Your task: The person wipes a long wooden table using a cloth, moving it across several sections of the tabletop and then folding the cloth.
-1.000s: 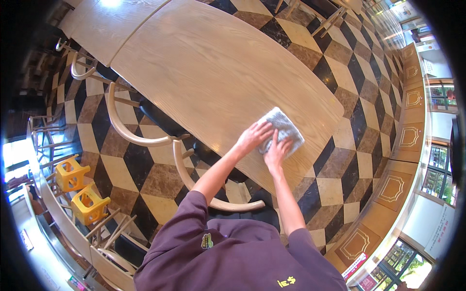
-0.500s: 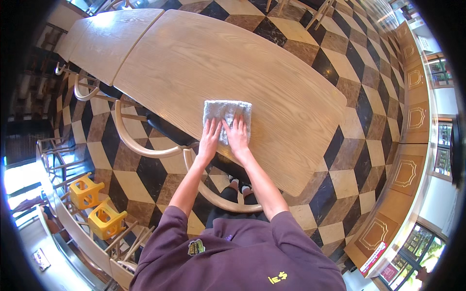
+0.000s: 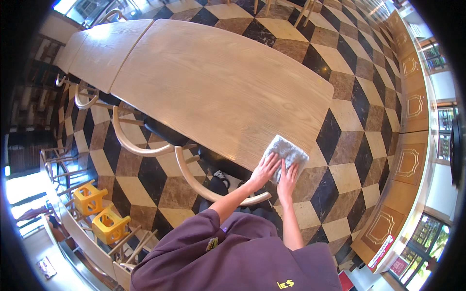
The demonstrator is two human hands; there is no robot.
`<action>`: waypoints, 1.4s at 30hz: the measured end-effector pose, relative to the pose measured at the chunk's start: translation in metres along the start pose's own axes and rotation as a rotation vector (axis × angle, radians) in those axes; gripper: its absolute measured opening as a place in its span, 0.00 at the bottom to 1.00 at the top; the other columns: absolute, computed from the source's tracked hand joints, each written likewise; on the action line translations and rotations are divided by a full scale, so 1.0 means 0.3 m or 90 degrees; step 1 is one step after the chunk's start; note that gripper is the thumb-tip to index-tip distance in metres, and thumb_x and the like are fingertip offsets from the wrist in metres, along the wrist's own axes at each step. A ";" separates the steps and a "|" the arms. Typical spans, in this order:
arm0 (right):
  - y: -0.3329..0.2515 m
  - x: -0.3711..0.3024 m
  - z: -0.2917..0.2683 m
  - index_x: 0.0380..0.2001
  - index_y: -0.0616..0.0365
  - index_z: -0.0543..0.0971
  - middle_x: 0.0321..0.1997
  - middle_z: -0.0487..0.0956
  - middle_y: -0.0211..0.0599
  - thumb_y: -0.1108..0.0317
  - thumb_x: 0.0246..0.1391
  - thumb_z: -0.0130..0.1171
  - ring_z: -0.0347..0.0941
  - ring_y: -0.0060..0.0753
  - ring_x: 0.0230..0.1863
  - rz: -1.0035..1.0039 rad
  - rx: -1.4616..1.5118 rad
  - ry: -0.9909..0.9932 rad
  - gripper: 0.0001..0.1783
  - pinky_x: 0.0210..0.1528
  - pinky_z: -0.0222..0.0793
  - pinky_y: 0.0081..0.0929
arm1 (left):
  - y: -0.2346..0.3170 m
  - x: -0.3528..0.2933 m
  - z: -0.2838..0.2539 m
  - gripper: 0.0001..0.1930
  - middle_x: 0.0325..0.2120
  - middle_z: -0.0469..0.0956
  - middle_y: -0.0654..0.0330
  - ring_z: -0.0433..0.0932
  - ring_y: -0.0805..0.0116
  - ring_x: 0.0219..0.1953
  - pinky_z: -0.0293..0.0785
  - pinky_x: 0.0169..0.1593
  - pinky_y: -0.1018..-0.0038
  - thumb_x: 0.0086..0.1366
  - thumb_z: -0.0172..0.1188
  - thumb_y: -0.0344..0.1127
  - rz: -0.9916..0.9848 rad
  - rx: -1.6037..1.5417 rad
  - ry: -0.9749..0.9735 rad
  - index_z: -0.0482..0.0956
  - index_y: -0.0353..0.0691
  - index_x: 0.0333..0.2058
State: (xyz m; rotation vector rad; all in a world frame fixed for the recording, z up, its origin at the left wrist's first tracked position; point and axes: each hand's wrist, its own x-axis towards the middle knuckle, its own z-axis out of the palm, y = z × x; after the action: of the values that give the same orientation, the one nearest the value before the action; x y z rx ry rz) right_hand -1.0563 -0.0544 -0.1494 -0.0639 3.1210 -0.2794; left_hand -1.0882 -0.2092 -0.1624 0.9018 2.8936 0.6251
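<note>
A folded grey-white cloth (image 3: 287, 151) lies at the near right corner of the long wooden table (image 3: 213, 82), partly over its edge. My left hand (image 3: 264, 168) rests on the cloth's near left side, fingers stretched out. Beside it, my right hand (image 3: 287, 178) presses flat on the cloth's near part, its fingers spread. Neither hand grips the cloth; both lie on top of it. The table's near right corner is hidden under the cloth and hands.
Curved wooden chairs with dark seats, the nearest chair (image 3: 194, 182) close to my body, line the table's near side. Yellow plastic stools (image 3: 110, 226) stand at lower left. Panelled wooden cabinets (image 3: 407, 167) run along the right. The floor (image 3: 340, 179) has a black, brown and cream cube pattern.
Both hands have slid the cloth from the table's middle to the right and nearer, to the corner. The cloth has turned at an angle, and my body has shifted a little.
</note>
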 end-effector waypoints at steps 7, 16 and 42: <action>-0.303 -0.100 0.049 0.74 0.49 0.49 0.71 0.47 0.75 0.75 0.57 0.50 0.39 0.83 0.72 0.236 0.091 -0.001 0.43 0.71 0.39 0.67 | -0.184 -0.027 -0.113 0.33 0.71 0.56 0.61 0.52 0.63 0.73 0.54 0.72 0.62 0.62 0.55 0.38 0.190 -0.007 -0.083 0.63 0.51 0.68; -0.936 0.256 0.224 0.73 0.52 0.52 0.70 0.46 0.81 0.77 0.58 0.50 0.38 0.88 0.71 0.207 0.089 0.003 0.40 0.69 0.39 0.72 | -0.854 -0.159 -0.406 0.40 0.71 0.55 0.61 0.52 0.62 0.73 0.53 0.73 0.65 0.56 0.61 0.37 0.179 0.118 -0.101 0.60 0.52 0.69; -1.256 0.558 0.267 0.66 0.36 0.69 0.69 0.63 0.51 0.72 0.58 0.49 0.58 0.56 0.71 -0.199 0.060 -0.001 0.31 0.71 0.57 0.51 | -1.121 -0.482 -0.596 0.43 0.69 0.54 0.43 0.48 0.36 0.72 0.51 0.72 0.52 0.52 0.59 0.24 -0.193 0.022 0.005 0.58 0.40 0.69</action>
State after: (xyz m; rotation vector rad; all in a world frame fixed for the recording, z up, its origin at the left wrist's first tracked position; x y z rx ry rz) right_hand -1.2076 -0.4461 -0.1618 -0.5521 3.0798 -0.4271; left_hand -1.1772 -0.6063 -0.1406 0.4464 2.9671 0.5524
